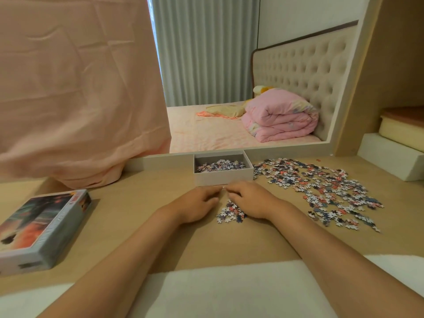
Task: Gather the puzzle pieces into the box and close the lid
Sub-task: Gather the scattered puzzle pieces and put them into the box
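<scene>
Left hand (197, 204) and right hand (250, 200) cupped around small pile (230, 212), grip loose, not clamped. Box (223, 177) directly ahead, touching fingertips, long axis left-right. Big scatter (321, 187) nearer right hand. Lid (43, 228) far left on surface (142, 203).

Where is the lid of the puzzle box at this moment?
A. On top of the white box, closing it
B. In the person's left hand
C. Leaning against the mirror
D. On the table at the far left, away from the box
D: the printed lid lies on the table at the far left, apart from the open white box, and neither hand touches it.
</scene>
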### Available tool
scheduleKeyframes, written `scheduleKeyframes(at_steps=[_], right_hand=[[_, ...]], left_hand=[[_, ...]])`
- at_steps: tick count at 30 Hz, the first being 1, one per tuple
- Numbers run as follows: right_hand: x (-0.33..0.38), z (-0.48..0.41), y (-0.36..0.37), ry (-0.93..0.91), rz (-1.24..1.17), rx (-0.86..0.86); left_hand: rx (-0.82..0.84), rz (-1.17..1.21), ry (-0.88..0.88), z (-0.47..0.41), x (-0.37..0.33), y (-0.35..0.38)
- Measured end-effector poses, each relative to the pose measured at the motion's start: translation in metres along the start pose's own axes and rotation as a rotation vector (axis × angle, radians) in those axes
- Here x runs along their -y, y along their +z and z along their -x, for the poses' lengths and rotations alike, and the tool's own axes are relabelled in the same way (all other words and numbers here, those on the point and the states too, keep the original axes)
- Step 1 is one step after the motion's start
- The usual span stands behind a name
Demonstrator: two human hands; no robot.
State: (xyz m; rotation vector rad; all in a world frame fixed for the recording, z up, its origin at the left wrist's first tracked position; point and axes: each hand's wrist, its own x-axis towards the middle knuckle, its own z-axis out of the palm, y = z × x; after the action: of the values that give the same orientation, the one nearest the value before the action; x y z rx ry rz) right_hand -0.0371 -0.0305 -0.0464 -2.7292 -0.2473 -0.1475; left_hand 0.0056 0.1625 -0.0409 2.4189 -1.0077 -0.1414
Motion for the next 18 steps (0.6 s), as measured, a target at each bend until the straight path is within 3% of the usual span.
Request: scheduleKeyframes(at_steps=[3, 8, 14, 18], right_hand=[[0.005, 0.001, 0.001, -0.002, -0.078, 0.043], [0.001, 0.02, -0.017, 0.134, -0.276, -0.095], [-0.011, 0.055, -0.004, 0.336, 0.106, 0.09], [-0.009, 0.059, 0.007, 0.333, 0.11, 0.074]], left_hand=[[-0.033, 0.002, 0.007, 0.008, 0.004, 0.0], [-0.028, -0.037, -0.025, 0.017, 0.003, -0.003], [0.142, -0.13, -0.109, -0.004, -0.02, 0.008], [0.045, -0.084, -0.036, -0.007, -0.028, 0.013]])
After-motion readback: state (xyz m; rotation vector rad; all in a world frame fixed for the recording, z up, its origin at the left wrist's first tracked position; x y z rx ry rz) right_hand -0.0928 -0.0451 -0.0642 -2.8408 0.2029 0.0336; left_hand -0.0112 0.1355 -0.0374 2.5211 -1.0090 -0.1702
